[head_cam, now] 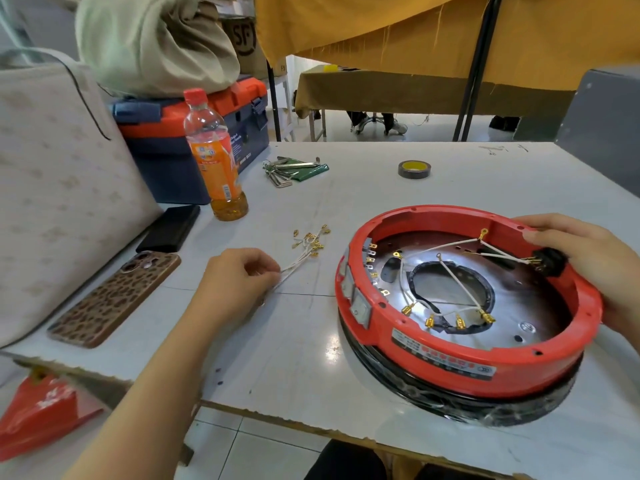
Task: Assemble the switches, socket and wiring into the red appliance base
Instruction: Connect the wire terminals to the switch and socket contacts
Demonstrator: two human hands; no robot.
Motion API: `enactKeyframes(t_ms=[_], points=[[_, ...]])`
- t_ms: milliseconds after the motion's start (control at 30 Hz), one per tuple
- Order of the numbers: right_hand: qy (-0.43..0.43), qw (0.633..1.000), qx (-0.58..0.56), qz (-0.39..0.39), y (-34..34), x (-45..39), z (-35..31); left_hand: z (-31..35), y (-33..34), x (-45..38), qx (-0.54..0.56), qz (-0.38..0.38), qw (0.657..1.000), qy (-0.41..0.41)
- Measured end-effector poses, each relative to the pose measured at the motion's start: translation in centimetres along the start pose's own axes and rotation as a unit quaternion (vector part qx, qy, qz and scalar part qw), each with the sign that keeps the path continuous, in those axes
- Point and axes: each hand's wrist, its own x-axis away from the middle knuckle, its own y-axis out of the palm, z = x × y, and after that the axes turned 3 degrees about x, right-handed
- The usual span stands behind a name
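Observation:
The round red appliance base (pixel 460 367) rests upside down on a black wrapped ring at the right of the white table. Rocker switches (pixel 360 304) sit in its left wall, and a black socket (pixel 550 261) sits in its right wall. White wires with brass terminals (pixel 450 311) lie loose inside it. My right hand (pixel 585 268) grips the base's right rim beside the socket. My left hand (pixel 242 275) pinches the near ends of a bundle of loose white wires (pixel 306 249) that lies on the table left of the base.
An orange drink bottle (pixel 216 161), a blue and orange toolbox (pixel 194 133), a set of hex keys (pixel 294 169) and a tape roll (pixel 414 168) stand further back. A leopard-print phone (pixel 114 299), a black case (pixel 169 227) and a beige bag (pixel 55 188) lie at the left.

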Motion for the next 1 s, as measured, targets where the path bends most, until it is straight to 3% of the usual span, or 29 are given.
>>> enactKeyframes(t_ms=[267,500,900,1000], points=[[-0.022,1.0,0.008,-0.012,-0.4,-0.7,0.7,-0.1,0.1,0.7,-0.126,-0.038,0.99,0.044],[-0.027,0.999,0.01,-0.014,-0.6,-1.0,1.0,-0.6,-0.6,0.8,-0.106,-0.102,0.985,0.087],[-0.029,0.999,0.012,-0.015,-0.9,-1.3,1.2,-1.0,-0.1,0.2,-0.091,0.013,0.995,0.046],[-0.029,0.999,0.018,-0.01,-1.0,-1.5,1.3,-0.9,0.0,0.2,-0.096,0.003,0.994,0.05]])
